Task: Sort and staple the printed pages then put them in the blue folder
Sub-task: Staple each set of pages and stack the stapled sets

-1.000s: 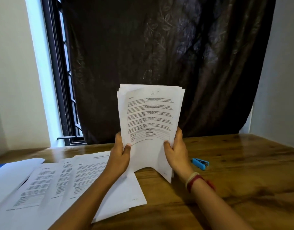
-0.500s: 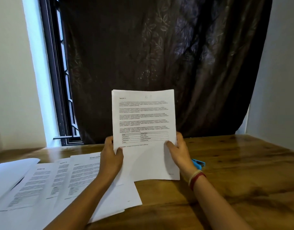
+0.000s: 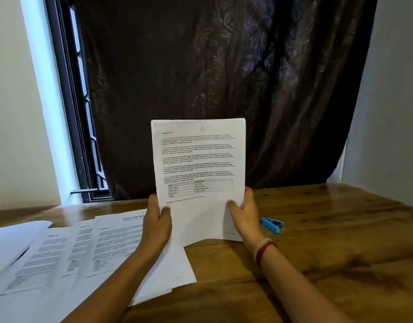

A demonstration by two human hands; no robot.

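A stack of printed pages (image 3: 199, 159) stands upright on the wooden table (image 3: 329, 241), its edges squared. My left hand (image 3: 157, 220) grips the stack's lower left edge, thumb on the front. My right hand (image 3: 244, 212) grips the lower right edge the same way. Several more printed pages (image 3: 96, 248) lie spread flat on the table to the left. A small blue stapler (image 3: 272, 224) lies on the table just right of my right hand. No blue folder shows clearly.
A blank white sheet (image 3: 12, 238) lies at the far left, over something dark. A dark curtain (image 3: 212, 78) hangs behind the table, with a window (image 3: 75, 113) to its left. White walls stand on both sides.
The fanned, uneven stack has been squared into one neat block and lowered so its bottom edge meets the table. Both hands keep their hold on its lower edges.
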